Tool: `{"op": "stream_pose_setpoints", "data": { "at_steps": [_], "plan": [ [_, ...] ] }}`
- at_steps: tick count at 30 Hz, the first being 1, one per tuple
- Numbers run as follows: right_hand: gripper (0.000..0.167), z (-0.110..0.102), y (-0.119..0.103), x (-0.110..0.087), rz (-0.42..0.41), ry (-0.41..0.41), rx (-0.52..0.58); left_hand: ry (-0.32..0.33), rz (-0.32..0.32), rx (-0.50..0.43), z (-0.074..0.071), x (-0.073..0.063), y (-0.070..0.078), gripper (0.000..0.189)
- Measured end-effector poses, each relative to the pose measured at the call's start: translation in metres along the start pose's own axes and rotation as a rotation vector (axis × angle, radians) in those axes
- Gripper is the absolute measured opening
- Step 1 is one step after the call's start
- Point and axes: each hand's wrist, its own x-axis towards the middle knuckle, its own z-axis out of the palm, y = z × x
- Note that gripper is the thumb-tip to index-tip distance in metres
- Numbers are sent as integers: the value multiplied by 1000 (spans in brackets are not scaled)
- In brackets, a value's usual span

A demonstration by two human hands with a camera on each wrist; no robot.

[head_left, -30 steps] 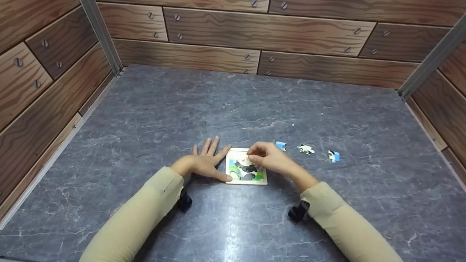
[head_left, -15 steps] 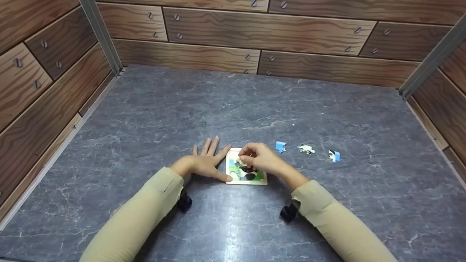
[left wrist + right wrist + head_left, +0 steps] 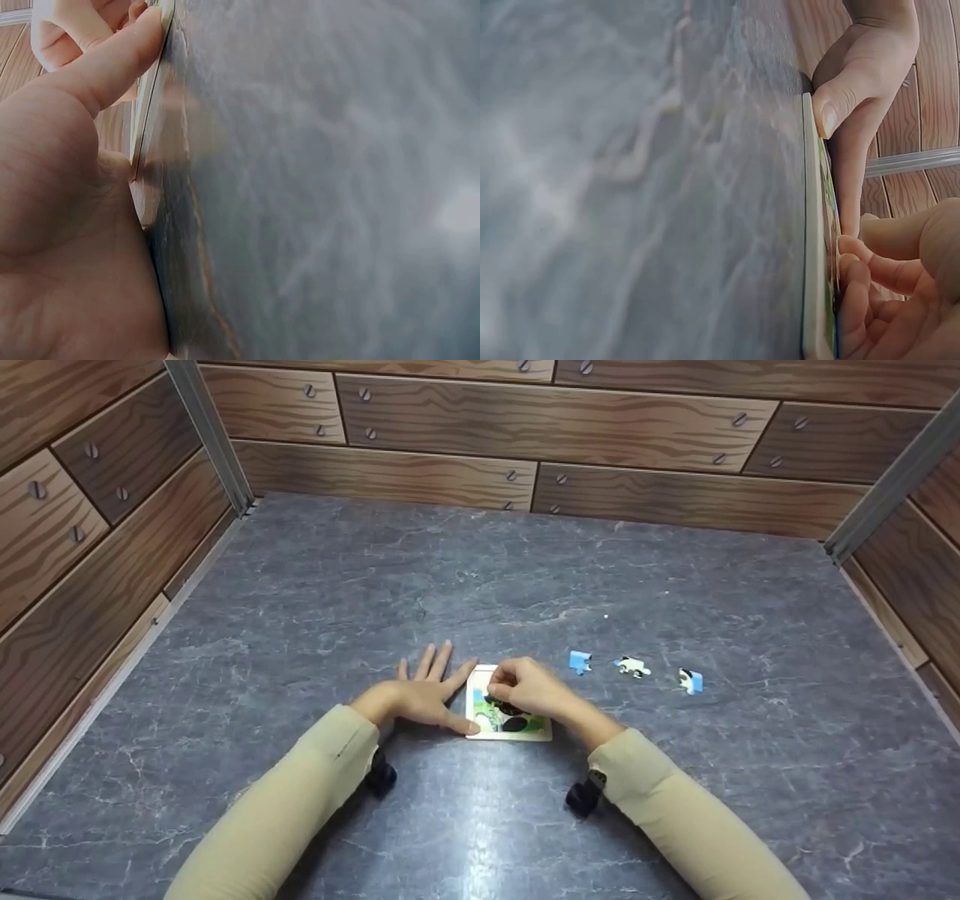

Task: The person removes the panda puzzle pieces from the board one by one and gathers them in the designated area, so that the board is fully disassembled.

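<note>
A small square jigsaw puzzle (image 3: 531, 727) in a pale tray frame lies flat on the table, showing black, white and green picture parts. My left hand (image 3: 424, 701) is spread flat at its left side; the thumb rests on the frame's lower left corner, also seen in the left wrist view. Above the upper middle of the puzzle, my right hand (image 3: 529, 686) has thumb and forefinger brought together, pinching a puzzle piece mostly hidden by the fingers. The right wrist view shows the right hand's fingers (image 3: 859, 289) curled close to the puzzle surface.
Three loose puzzle pieces lie right of the tray: a blue one (image 3: 580, 661), a pale one with black marks (image 3: 633, 667) and a blue, white and black one (image 3: 691, 681). Wood-patterned walls (image 3: 450, 420) enclose the dark marbled table (image 3: 375, 570).
My right hand has moved left over the puzzle from its upper right part, fingers still pinched. The left hand and the loose pieces stay where they were.
</note>
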Motion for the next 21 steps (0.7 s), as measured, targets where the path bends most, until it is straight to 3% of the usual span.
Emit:
{"op": "stream_pose_setpoints", "data": {
  "at_steps": [5, 21],
  "plan": [
    [10, 0, -2, 0, 26, -6, 12, -13, -16, 3, 1, 3, -1, 107],
    [7, -2, 3, -3, -4, -52, 98, -5, -30, 13, 2, 5, -1, 105]
  ]
}}
